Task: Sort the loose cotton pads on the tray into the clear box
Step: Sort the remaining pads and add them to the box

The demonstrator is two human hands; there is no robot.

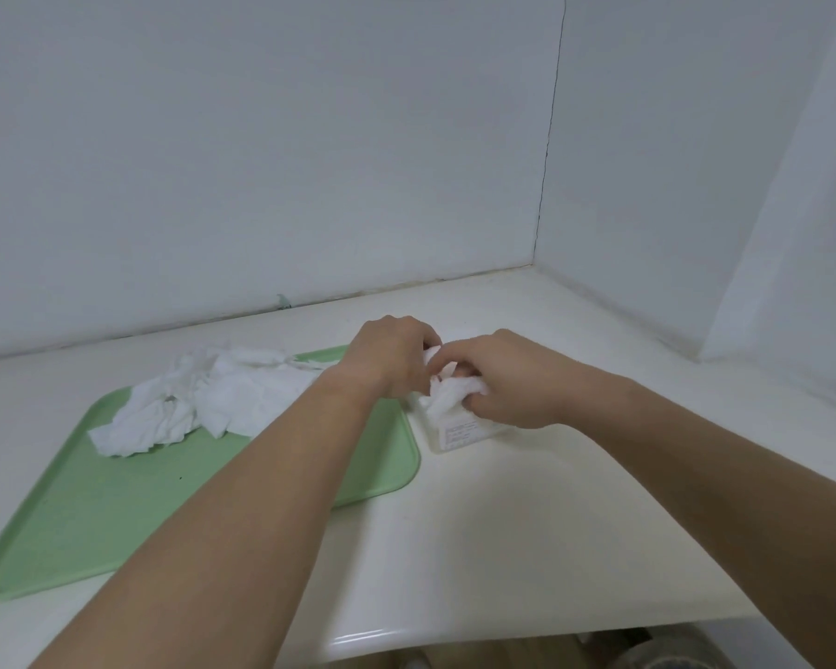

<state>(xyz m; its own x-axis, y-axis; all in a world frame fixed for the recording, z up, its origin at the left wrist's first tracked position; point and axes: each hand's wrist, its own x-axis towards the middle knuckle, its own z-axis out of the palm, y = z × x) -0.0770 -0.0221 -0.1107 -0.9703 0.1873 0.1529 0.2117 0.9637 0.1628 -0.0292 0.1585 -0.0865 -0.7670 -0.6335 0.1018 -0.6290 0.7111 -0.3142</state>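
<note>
Packing: left hand (391, 362) and right hand (512, 383), fingers curled, both grip one wad (447, 393) of cotton pads, pressing it into the clear box (459, 434).
Box: on desk (527, 523), just right of tray (116, 514), so the carry is short.
Pile (213, 398): remaining pads, far left of tray.

Plain pale mint green across the tray (116, 499), broken only by one tiny dark speck (180, 477). Pure white, unpatterned, for the cotton pads (222, 398). Colourless and see-through for the clear box (436, 440), with a white label (460, 433) in fine grey print. Reads as glossy cream on the counter (551, 523), greyish white on the walls (261, 161).
</note>
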